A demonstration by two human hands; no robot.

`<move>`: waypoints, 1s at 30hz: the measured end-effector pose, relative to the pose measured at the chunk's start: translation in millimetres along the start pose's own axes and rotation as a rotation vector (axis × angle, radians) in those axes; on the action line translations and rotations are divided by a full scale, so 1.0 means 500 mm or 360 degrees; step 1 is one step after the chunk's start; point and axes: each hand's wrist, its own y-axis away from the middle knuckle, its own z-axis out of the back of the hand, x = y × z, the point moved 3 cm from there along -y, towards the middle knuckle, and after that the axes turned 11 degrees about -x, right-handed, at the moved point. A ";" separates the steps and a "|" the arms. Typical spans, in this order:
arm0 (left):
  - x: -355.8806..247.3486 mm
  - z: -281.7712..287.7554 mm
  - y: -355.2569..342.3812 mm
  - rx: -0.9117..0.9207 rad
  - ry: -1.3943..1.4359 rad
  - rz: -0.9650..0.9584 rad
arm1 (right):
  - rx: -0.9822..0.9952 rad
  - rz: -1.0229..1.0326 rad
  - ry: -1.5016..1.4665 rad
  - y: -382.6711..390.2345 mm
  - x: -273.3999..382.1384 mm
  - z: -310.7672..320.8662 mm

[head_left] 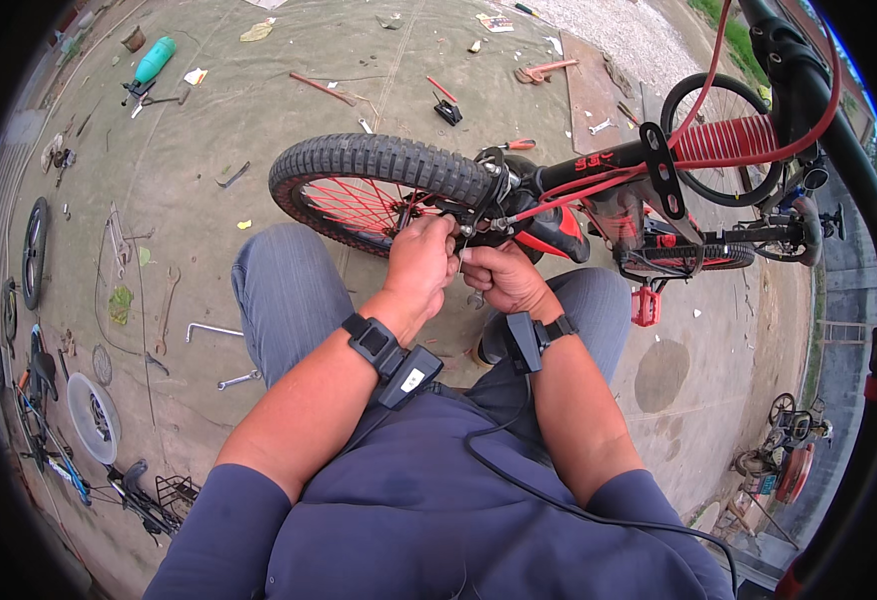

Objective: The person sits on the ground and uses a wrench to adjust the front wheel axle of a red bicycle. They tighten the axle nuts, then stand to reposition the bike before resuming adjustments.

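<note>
Your left hand [424, 262] and right hand [506, 278] are close together, fingers bent, beside the brake [500, 182] of the red-and-black bicycle [584, 165]; whether either is clamped on a part cannot be told. The knobby-tyred wheel [369, 152] stands just beyond them, toward the far left. An orange-handled screwdriver [521, 145] lies farther off, and a wrench [169, 308] lies to your left.

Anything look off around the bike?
Two things. A dark patch on the ground, right of the person's right knee, contrasts with the paler surface; could be damp or a stain. Tools also lie scattered, including a wrench left of the red-spoked wheel. No obvious damage to that wheel.
</note>
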 end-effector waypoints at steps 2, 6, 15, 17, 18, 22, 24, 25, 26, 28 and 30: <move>0.002 0.005 -0.002 0.0051 0.0022 0.0068 | -0.0014 -0.0001 0.0016 -0.001 -0.001 0.002; 0.003 0.016 -0.003 0.0196 0.0115 0.0209 | 0.0009 0.0019 0.0010 0.000 0.001 -0.002; -0.002 0.005 -0.002 0.0119 -0.0007 0.0088 | 0.0146 -0.0013 0.0050 -0.013 -0.014 0.026; 0.003 0.007 -0.004 0.0117 0.0005 0.0082 | 0.0109 -0.0004 0.0037 -0.009 -0.011 0.019; 0.006 0.007 -0.005 0.0116 0.0010 0.0079 | 0.0090 0.0000 0.0031 -0.008 -0.011 0.017; 0.008 0.014 -0.009 0.0232 0.0266 0.0348 | 0.0112 -0.0006 0.0009 -0.005 -0.009 0.016; 0.007 0.015 -0.007 0.0231 0.0319 0.0374 | 0.0081 -0.0003 0.0041 -0.002 -0.005 0.009; 0.004 0.014 -0.004 0.0232 0.0265 0.0343 | 0.0089 -0.0004 0.0036 -0.002 -0.006 0.011; 0.000 0.012 -0.001 0.0233 0.0212 0.0313 | 0.0097 -0.0004 0.0032 -0.003 -0.007 0.013; 0.000 0.011 -0.001 0.0231 0.0190 0.0291 | 0.0111 -0.0007 0.0040 -0.003 -0.006 0.013; 0.005 0.012 -0.003 0.0226 0.0253 0.0308 | 0.0122 -0.0010 0.0064 -0.001 -0.003 0.008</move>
